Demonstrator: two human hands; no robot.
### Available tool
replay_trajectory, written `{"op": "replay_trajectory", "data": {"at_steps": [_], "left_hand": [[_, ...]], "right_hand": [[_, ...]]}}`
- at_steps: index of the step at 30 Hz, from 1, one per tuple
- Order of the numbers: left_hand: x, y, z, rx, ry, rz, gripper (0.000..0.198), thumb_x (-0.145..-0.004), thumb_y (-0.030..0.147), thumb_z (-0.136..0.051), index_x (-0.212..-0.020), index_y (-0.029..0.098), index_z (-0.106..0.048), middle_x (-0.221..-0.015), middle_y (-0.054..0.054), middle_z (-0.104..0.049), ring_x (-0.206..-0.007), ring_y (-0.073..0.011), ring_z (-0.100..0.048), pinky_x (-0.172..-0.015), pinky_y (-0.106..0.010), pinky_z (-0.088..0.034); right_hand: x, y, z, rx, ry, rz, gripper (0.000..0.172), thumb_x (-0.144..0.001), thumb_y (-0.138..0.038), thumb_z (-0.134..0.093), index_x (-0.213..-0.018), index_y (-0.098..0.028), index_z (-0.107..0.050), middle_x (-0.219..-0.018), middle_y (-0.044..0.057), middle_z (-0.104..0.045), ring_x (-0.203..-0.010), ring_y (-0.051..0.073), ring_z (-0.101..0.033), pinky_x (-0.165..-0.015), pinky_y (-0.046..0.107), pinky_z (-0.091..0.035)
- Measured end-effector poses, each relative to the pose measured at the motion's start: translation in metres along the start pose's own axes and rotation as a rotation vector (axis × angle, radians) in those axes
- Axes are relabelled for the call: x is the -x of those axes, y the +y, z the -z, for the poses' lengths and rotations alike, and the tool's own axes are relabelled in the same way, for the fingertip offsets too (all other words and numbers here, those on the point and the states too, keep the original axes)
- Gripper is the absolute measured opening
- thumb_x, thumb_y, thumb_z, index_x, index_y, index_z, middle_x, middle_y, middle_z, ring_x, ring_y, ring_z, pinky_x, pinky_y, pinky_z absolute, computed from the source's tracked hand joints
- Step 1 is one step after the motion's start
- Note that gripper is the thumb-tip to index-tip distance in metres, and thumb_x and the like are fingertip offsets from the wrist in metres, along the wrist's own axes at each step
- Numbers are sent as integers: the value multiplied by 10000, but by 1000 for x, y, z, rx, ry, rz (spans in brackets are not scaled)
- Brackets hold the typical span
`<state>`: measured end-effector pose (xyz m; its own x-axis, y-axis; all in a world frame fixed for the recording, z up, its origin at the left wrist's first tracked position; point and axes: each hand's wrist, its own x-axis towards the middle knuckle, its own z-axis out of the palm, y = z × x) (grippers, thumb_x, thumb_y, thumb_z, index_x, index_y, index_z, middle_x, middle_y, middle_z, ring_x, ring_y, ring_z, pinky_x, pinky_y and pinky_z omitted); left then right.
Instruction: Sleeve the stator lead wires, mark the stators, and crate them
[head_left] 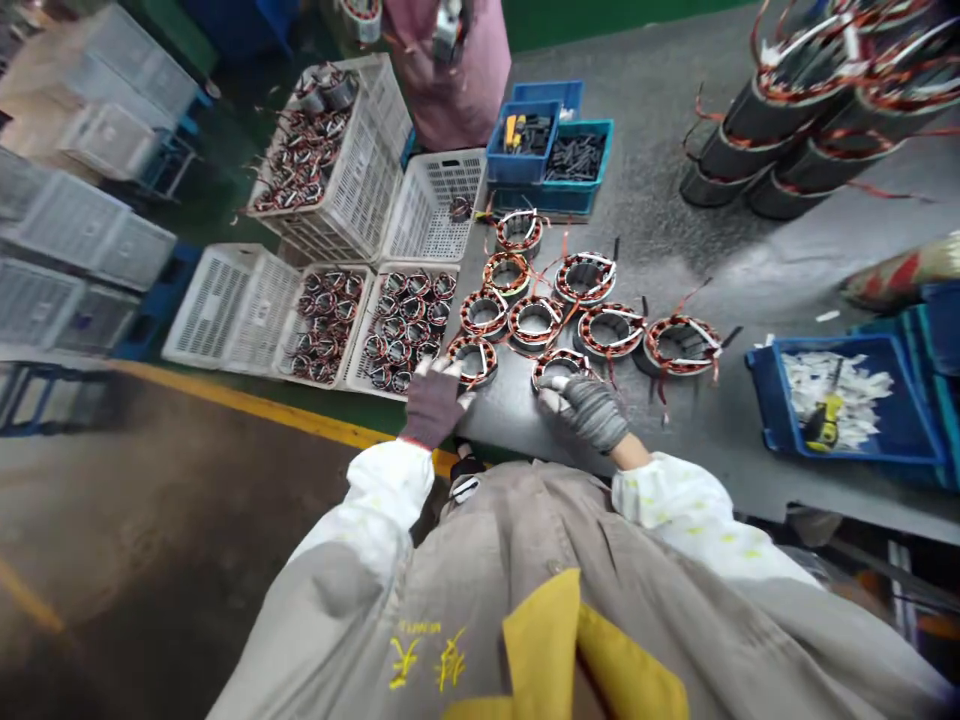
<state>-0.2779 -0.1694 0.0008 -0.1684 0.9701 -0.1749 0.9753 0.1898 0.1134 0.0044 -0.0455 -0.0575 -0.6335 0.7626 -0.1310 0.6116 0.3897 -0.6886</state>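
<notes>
Left hand (436,405), in a dark knit glove, has its fingers part-spread over the rim of a wound stator (472,362); right hand (586,412), in a grey knit glove with pale fingertips, sits likewise on the rim of a second stator (561,368); how firmly either holds, cannot tell. Both stators lie flat near the edge of a grey workbench (660,240), bores upright, their axes vertical; orange lead wires (694,298) splay loose; snagged leads could likely drag neighbouring stators (534,322) along, or a careless nudge tip one off the edge.

Yellow stitched Chinese chars (426,660) on grey smock (517,540), upside down, prob. unreadable, crate tag (260,312) too small
</notes>
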Motion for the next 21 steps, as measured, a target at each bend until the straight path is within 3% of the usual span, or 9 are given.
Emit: {"op": "replay_trajectory", "data": {"at_steps": [2,5,7,10,12,17,21], "left_hand": [[-33,1,-12,-60,-124,-149,652,-1043,395,-688,-1612,91,-596,-1664,-240,-615,-1602,-379,-521,-1389,-579,-287],[-68,0,-31,-134,-333,-275,577,-1058,386,-667,-1508,25,-655,-1546,-305,-676,-1480,-419,-614,-1280,-565,-404],[-77,-6,-40,-141,-410,-331,525,-1063,407,-666,-1420,23,-699,-1411,-306,-746,-1351,-419,-690,-1199,-544,-458],[-74,-23,-48,-92,-443,-438,522,-1029,446,-734,-1375,55,-714,-1337,-277,-784,-1286,-399,-721,-1202,-524,-440],[-64,-36,-50,-62,-470,-501,508,-998,439,-777,-1334,60,-730,-1302,-268,-797,-1267,-392,-731,-1230,-522,-408],[-37,-65,-54,-37,-572,-586,389,-1028,338,-683,-1248,33,-783,-1196,-284,-816,-1172,-397,-757,-1177,-523,-430],[-29,-74,-64,60,-623,-629,350,-1029,163,-532,-1213,44,-805,-1158,-271,-827,-1132,-356,-766,-1214,-528,-401]], "right_hand": [[-13,-13,-22,156,-26,-108,464,-1059,-410,-552,-1371,-155,-782,-1302,194,-808,-1194,333,-734,-1130,466,-545],[-22,-16,-48,275,113,-321,527,-1041,-423,-575,-1455,-127,-714,-1372,223,-777,-1303,372,-679,-1211,530,-487],[-21,-17,-65,282,221,-419,548,-1011,-420,-600,-1466,-128,-687,-1404,229,-760,-1378,383,-626,-1253,567,-449],[-19,-22,-88,295,353,-540,581,-994,-437,-592,-1468,-112,-674,-1486,256,-714,-1479,403,-544,-1288,589,-417],[-18,-28,-99,320,374,-620,598,-998,-464,-577,-1449,-88,-691,-1517,273,-693,-1516,417,-514,-1302,587,-407],[-2,-54,-128,393,265,-797,680,-967,-567,-629,-1405,-57,-729,-1502,316,-690,-1467,446,-578,-1239,591,-466],[19,-70,-156,498,153,-836,651,-962,-627,-634,-1223,-56,-808,-1196,330,-791,-1324,481,-662,-1191,615,-471]]}}
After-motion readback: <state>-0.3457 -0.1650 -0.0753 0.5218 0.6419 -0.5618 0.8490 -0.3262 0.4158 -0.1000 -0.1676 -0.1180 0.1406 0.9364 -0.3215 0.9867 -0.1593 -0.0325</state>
